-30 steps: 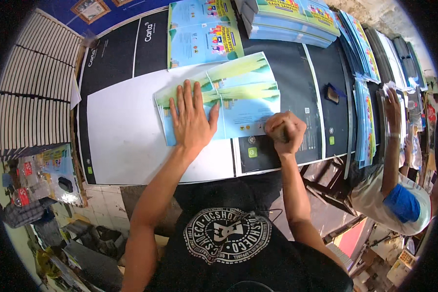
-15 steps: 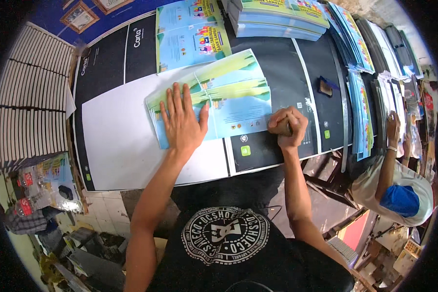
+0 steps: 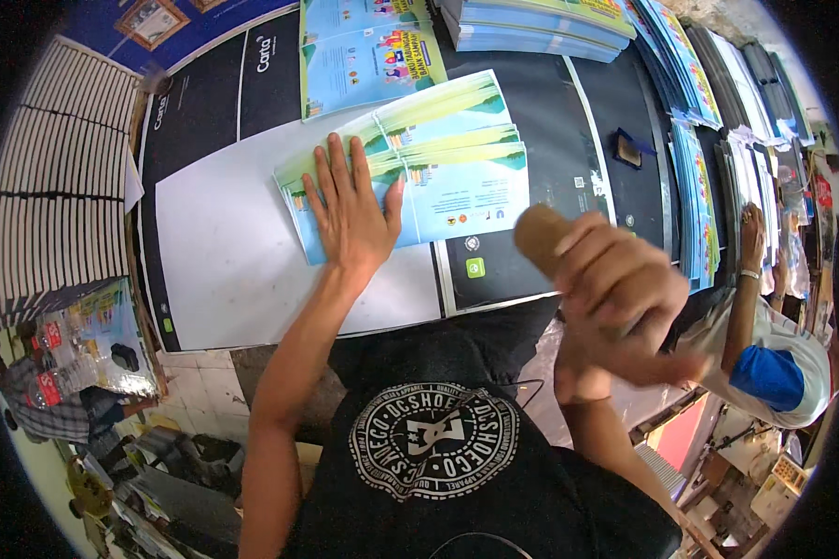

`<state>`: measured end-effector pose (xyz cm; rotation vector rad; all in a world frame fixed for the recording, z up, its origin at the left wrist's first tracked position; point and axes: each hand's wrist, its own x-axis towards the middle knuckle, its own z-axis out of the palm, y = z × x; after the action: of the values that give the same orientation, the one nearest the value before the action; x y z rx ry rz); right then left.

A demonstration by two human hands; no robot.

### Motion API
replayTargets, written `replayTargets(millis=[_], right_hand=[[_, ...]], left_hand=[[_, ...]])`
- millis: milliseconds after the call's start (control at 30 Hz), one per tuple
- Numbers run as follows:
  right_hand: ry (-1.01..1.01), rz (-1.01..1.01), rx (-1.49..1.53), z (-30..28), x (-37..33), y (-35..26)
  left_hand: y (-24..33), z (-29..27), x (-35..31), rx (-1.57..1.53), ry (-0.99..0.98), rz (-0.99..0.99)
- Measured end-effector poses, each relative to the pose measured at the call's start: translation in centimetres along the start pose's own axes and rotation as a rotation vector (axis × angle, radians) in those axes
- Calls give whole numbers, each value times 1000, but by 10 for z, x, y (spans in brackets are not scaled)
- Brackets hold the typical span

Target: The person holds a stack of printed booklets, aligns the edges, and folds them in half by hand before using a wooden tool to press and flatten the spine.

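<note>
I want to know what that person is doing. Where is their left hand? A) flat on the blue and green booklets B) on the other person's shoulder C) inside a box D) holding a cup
A: the left hand lies spread flat on the fanned pile of blue and green booklets on the table, while the right hand is lifted, gripping a brown block.

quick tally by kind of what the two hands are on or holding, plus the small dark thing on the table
printed cover sheets fanned under the left hand: 3
brown block in the right hand: 1
small dark pad: 1
total: 5
</note>
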<state>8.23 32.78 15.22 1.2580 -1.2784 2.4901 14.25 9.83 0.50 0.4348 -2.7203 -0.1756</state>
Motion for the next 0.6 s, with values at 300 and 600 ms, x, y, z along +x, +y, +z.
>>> replayTargets(millis=[300, 600], right_hand=[[-23, 493, -338, -3, -46, 118], [-127, 431, -488, 7, -26, 85]], left_hand=[[-15, -30, 42, -28, -30, 66], [-47, -27, 101, -342, -505, 204]])
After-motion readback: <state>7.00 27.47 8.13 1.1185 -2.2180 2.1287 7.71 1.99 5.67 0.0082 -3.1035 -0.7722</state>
